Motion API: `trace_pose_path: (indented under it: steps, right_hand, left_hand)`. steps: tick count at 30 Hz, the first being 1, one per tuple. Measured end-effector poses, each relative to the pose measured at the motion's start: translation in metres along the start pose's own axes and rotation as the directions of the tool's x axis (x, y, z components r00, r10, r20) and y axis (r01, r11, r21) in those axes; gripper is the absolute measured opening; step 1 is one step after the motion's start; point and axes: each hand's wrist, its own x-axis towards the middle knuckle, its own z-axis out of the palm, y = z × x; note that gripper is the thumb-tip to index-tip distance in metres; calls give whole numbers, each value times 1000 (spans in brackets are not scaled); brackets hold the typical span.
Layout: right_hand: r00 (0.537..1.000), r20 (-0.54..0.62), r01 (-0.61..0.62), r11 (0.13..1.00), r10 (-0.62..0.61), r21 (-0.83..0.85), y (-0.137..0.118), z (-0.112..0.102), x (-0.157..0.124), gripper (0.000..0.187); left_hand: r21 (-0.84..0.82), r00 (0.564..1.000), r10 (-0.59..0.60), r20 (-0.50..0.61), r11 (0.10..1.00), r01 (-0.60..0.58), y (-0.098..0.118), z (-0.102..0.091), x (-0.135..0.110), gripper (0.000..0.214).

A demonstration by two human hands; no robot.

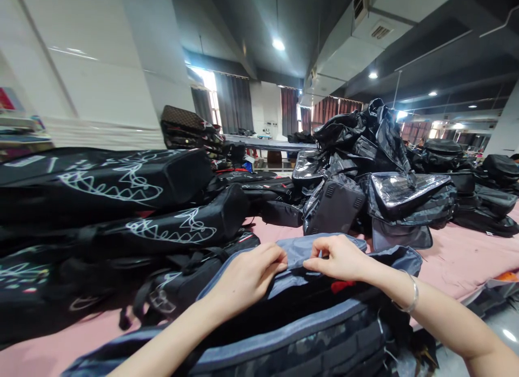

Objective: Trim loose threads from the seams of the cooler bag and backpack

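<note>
A dark camouflage bag (308,339) lies unzipped in front of me, its grey-blue lining and bound edges showing. Both my hands are at the raised far flap. My left hand (259,266) pinches the grey lining (298,250), with fingertips curled inward. A short distance to the right, my right hand (336,256) pinches the same lining between thumb and forefinger. Below the right hand a small red piece (343,285) shows against the black inside of the bag. The exact spot gripped by the left fingers is hidden behind the hand.
Black bags with white scribbled prints (174,226) are stacked along the left. Behind the open bag stands a heap of dark backpacks (360,145), some with clear plastic-covered panels (405,189). Pink cloth (474,258) covers the table, whose edge runs along the right.
</note>
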Motion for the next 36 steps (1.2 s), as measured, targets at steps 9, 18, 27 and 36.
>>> trace_pose_path:
  steps: [9,18,27,36]
  right_hand:
    - [1000,8,4,999,-4,-35,-1,2,3,20]
    - [1000,15,17,999,-17,-43,0,0,3,19]
    - [1000,5,12,1000,-12,12,3,-2,0,18]
    - [997,14,-81,995,80,64,16,-9,-5,22]
  left_hand:
    - [11,999,25,-31,1000,-25,1,0,0,24]
    - [32,999,21,-35,999,-20,1,1,2,25]
    - [-274,997,-55,47,959,66,8,-13,5,39]
    - [-95,983,9,184,995,9,-8,0,28,21]
